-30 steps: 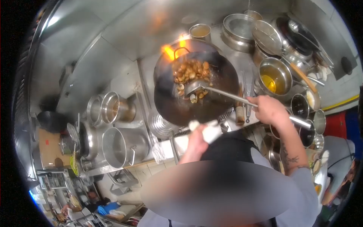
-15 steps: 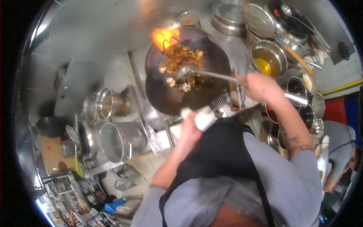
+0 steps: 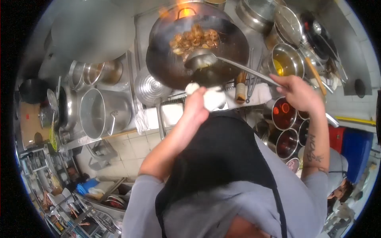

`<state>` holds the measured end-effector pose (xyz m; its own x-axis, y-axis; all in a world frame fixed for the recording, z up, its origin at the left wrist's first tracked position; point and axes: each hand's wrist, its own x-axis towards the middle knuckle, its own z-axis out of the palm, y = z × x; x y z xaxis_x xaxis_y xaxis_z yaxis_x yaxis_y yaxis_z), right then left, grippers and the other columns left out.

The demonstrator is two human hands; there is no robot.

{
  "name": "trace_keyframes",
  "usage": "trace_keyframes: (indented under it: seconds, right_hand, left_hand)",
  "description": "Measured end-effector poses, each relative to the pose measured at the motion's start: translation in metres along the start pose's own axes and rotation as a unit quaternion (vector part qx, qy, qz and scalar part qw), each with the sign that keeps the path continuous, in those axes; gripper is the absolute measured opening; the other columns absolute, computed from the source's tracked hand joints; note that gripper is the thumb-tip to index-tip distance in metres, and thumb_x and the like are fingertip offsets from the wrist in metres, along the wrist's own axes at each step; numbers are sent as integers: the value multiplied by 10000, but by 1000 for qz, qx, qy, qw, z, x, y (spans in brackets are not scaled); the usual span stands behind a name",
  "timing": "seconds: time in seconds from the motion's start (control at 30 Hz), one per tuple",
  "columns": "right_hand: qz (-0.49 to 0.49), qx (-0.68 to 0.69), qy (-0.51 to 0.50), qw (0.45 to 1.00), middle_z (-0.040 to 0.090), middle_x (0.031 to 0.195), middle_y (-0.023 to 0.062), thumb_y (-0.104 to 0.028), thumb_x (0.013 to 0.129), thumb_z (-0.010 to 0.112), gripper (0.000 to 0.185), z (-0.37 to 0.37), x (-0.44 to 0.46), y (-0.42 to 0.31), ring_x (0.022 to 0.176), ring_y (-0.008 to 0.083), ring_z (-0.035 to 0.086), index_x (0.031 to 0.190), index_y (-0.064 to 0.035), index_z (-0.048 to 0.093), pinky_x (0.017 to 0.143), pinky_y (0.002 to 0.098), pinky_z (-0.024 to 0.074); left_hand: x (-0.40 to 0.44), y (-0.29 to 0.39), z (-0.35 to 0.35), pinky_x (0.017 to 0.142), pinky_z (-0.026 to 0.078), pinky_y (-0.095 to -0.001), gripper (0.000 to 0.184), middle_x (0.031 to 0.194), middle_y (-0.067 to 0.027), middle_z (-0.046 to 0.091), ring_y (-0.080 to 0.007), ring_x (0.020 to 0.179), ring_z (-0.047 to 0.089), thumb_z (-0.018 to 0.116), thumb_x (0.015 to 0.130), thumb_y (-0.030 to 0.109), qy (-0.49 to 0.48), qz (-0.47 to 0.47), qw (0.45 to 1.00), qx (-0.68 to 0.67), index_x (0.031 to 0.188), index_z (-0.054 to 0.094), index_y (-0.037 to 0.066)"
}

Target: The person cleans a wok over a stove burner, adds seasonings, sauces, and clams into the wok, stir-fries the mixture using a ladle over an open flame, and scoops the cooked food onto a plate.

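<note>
A dark wok (image 3: 234,49) sits tilted over the stove. Brown, glossy chunks of food (image 3: 194,37) are heaped toward its far side. Fingers closed, my left hand (image 3: 195,105) grips a folded white cloth (image 3: 214,99) at the wok's near rim; whatever the cloth covers there is hidden. My right hand (image 3: 299,93) is wrapped around the long handle of a metal ladle (image 3: 201,59). The ladle's bowl is inside the wok, just nearer to me than the food. Orange flame (image 3: 186,12) shows beyond the far rim.
A perforated strainer (image 3: 151,88) lies left of the wok, with a large steel pot (image 3: 104,113) farther left. On the right stand a pot with yellow oil (image 3: 289,61) and several containers of dark red liquid (image 3: 286,143). Another person (image 3: 337,174) is at the lower right.
The wok has tipped, and the food is gathered more tightly at its far side. The ladle's bowl is now clear of the food. Flames have shrunk, and the whole view has shifted.
</note>
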<state>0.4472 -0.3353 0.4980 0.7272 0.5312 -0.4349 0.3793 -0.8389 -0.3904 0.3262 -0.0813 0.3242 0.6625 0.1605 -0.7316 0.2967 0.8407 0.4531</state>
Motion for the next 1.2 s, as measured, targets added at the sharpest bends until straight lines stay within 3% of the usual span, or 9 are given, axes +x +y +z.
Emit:
trace_keyframes:
  seconds: [0.07, 0.27, 0.4, 0.57, 0.67, 0.73, 0.93, 1.13, 1.2]
  right_hand:
    - [17, -24, -10, 1000, 671, 1146, 229, -63, 926, 566, 450, 6, 24, -12, 974, 270, 692, 1375, -81, 546, 894, 367, 504]
    - [75, -38, 108, 991, 682, 1099, 237, -196, 937, 559, 525, 105, 78, -11, 991, 345, 681, 1451, -258, 473, 947, 446, 503]
    - [46, -22, 58, 997, 676, 1093, 251, -112, 947, 539, 492, 53, 50, -4, 1024, 364, 669, 1430, -197, 506, 920, 432, 496]
    - [23, -87, 13, 996, 652, 1141, 266, -83, 912, 600, 451, -20, 23, -34, 1036, 358, 670, 1362, -100, 569, 921, 386, 493]
    - [15, -98, 50, 994, 705, 1020, 233, -67, 894, 613, 491, 0, 39, -26, 883, 235, 690, 1380, -91, 553, 822, 334, 506]
    - [-14, -121, 52, 991, 667, 1087, 272, -55, 872, 613, 527, 19, 36, -16, 1010, 353, 674, 1392, -72, 530, 899, 361, 502]
    - [52, -44, -16, 998, 671, 1053, 261, -58, 861, 621, 471, -20, 12, -22, 987, 365, 673, 1325, -133, 608, 881, 378, 506]
    - [86, -86, 64, 991, 706, 1002, 187, -97, 894, 567, 596, 81, 73, -10, 857, 344, 697, 1469, -208, 452, 835, 430, 573]
    - [47, -71, 88, 992, 706, 983, 183, -111, 890, 570, 642, 141, 93, 14, 852, 346, 697, 1501, -208, 397, 809, 437, 580]
  left_hand:
    - [42, 5, 4, 758, 604, -528, 233, 1029, -223, 638, -359, 884, 690, 457, 983, 100, -23, 1, 999, -47, 1140, 491, -68]
    - [58, -26, -37, 837, 595, -479, 212, 1049, -197, 653, -330, 939, 688, 497, 934, 38, -55, 22, 997, -46, 1122, 533, -54]
    - [27, -66, -49, 881, 591, -509, 216, 1147, -227, 613, -362, 1025, 665, 481, 962, 55, -26, 105, 994, 3, 1137, 507, -68]
    - [1, 11, 21, 751, 605, -477, 176, 933, -179, 658, -328, 845, 701, 514, 941, 71, 3, 22, 998, -67, 1072, 526, -46]
    - [51, 15, 15, 759, 610, -479, 191, 947, -192, 661, -331, 859, 702, 509, 958, 101, -30, 15, 997, -68, 1077, 525, -48]
    - [48, 2, -2, 798, 615, -483, 256, 1040, -205, 668, -338, 908, 700, 498, 987, 158, -41, 4, 996, -84, 1130, 524, -53]
    - [-11, -16, -8, 865, 581, -492, 223, 1114, -198, 617, -345, 974, 665, 493, 942, 29, 20, 59, 998, -33, 1153, 487, -42]
    - [99, 17, -14, 870, 583, -515, 288, 1079, -227, 642, -377, 1004, 668, 382, 1020, 164, -69, 11, 998, -8, 1159, 494, -61]
    - [113, -16, -53, 837, 592, -466, 206, 1065, -192, 645, -333, 948, 679, 525, 935, 60, -110, 10, 994, -21, 1119, 536, -34]
